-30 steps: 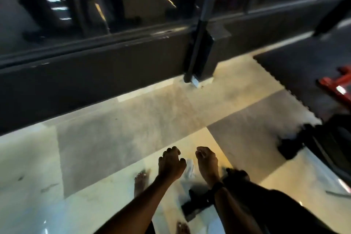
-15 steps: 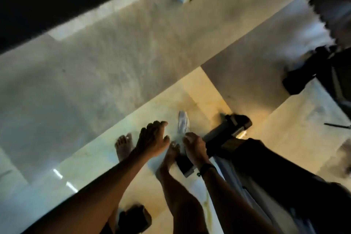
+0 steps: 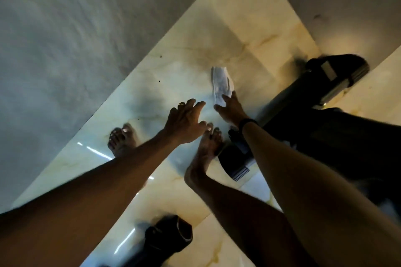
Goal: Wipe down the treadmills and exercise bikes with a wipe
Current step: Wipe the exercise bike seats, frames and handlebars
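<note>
A crumpled white wipe lies on the glossy pale marble floor tile. My right hand, with a dark band on its wrist, reaches down to the wipe's near end; its straight fingers touch the wipe's edge. My left hand hovers just left of it with fingers spread, holding nothing. The black base bar of an exercise bike runs diagonally along the floor at the right, right beside the wipe and my right hand.
My two bare feet stand on the tile below the hands. A grey mat covers the floor to the left. A dark round object sits at the bottom centre.
My view has dropped closer to the floor. Both hands have gone down toward the wipe, and the right hand now touches it.
</note>
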